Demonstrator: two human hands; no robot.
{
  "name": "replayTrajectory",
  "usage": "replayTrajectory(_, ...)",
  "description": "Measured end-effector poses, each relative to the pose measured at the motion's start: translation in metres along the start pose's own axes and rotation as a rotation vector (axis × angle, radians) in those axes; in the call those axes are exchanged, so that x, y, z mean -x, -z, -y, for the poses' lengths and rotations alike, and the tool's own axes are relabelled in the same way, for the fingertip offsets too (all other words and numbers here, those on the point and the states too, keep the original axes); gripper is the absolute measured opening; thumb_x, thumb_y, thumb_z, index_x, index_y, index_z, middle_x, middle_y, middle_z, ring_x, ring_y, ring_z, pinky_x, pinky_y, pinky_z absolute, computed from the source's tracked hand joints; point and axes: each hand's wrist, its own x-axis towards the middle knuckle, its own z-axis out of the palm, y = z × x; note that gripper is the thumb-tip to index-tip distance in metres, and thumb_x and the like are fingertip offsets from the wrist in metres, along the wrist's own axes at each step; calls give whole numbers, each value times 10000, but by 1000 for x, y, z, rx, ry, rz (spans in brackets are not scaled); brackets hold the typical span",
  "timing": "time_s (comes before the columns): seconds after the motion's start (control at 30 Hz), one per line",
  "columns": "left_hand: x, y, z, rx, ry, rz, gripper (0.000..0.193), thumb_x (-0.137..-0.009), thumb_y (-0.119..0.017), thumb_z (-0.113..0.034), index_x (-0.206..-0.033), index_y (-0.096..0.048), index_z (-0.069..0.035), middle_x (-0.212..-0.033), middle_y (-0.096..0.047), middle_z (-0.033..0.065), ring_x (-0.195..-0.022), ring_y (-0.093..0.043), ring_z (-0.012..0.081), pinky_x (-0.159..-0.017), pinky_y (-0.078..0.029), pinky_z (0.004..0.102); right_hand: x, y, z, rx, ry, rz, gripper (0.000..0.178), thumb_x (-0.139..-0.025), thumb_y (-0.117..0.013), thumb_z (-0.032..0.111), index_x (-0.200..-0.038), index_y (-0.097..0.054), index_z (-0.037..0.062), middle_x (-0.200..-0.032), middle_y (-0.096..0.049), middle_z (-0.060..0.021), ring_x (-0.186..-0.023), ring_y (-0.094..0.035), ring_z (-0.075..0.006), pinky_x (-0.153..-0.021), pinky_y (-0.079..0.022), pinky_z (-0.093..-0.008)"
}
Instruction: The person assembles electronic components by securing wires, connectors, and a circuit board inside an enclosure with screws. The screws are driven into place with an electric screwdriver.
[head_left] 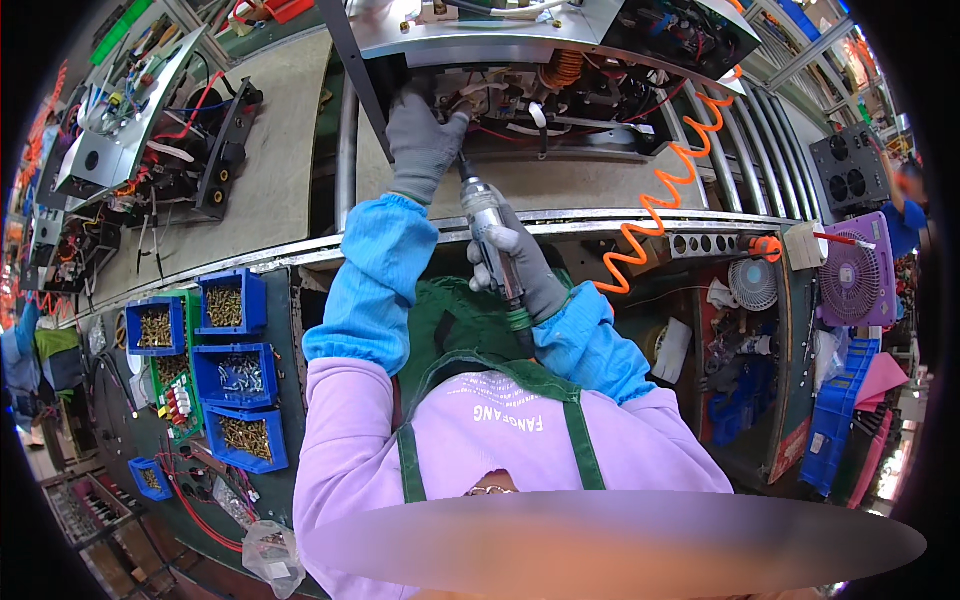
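Observation:
My right hand (530, 270), in a grey glove, is wrapped round a power screwdriver (484, 212) with a metallic body. The tool's bit points up and away, toward the near edge of an open metal equipment housing (490, 50). My left hand (424, 145), also gloved in grey, reaches to the housing's left side, close by the bit's tip. Its thumb shows, but the other fingertips go into dark shadow, so what they touch is hidden. Inside the housing are wires, a copper-coloured coil (562, 70) and a white cable end (539, 116).
Blue bins (235, 375) of screws stand at my left beside a green tray (190, 425). Another opened unit (150, 150) sits far left. An orange coiled hose (672, 185) hangs right of the housing. Rollers (765, 150) and a purple fan (855, 270) are at right.

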Motion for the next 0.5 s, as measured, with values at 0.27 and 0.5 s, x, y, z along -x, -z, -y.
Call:
replayTrajectory(0.27,-22,16,-33,99,-67,267,408,-863,-516,-427,-800,-614,-36,-620,-587,123,-596,-592,242,-567,-468,352,1,6,4,39,-40,-1,820,-771,-578,127,-1437,-110,222,-815,-498,-163,-491,-534,-226,-408,-518,-363)
replayTrajectory(0.5,-43,24,-18,1675,889,572,324,-872,-543,-293,-1074,-509,-41,-978,-615,143,-481,-417,89,-355,-328,157,-4,7,-1,57,-3,-30,816,-771,-571,117,-1438,-113,223,-751,-506,-162,-446,-532,-231,-398,-507,-352)
